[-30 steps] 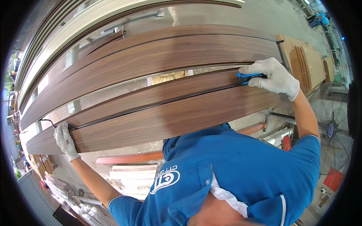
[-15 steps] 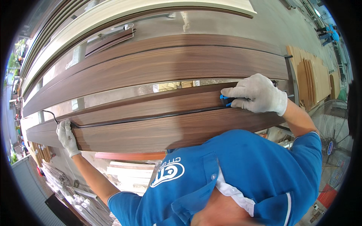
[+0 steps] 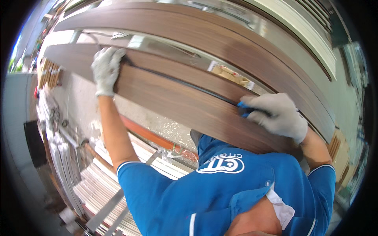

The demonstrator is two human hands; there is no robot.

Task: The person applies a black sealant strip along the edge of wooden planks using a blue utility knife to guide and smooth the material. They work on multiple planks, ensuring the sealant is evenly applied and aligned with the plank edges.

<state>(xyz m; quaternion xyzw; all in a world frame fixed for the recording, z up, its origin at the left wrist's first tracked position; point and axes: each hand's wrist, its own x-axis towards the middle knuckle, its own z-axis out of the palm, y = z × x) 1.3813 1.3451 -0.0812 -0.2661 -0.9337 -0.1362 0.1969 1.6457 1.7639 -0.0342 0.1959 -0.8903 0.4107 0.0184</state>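
Note:
My left hand (image 3: 107, 70), in a white glove, has its fingers closed at the near brown wood-grain plank (image 3: 169, 100). It pinches a thin black strip (image 3: 177, 81), whose loose part bends up beyond the fingers. From there the strip runs along the plank's lengthwise groove toward my right hand. My right hand (image 3: 277, 116), gloved and slightly blurred, grips a small blue-and-black hand tool (image 3: 243, 110) at the strip. The glove hides most of that tool, so its exact kind cannot be made out.
A second brown plank (image 3: 204, 29) lies parallel beyond a gap. Pale long profiles (image 3: 303, 37) lie farther back. Below the near plank are a reddish bar (image 3: 153, 137) and stacked white profiles (image 3: 96, 188). Wrapped lengths (image 3: 59, 153) lie at the left, and cardboard (image 3: 340, 147) at the right.
The view has turned, so the planks now slant down to the right. My left hand stays at the strip; my right hand still holds the blue-and-black tool on the plank.

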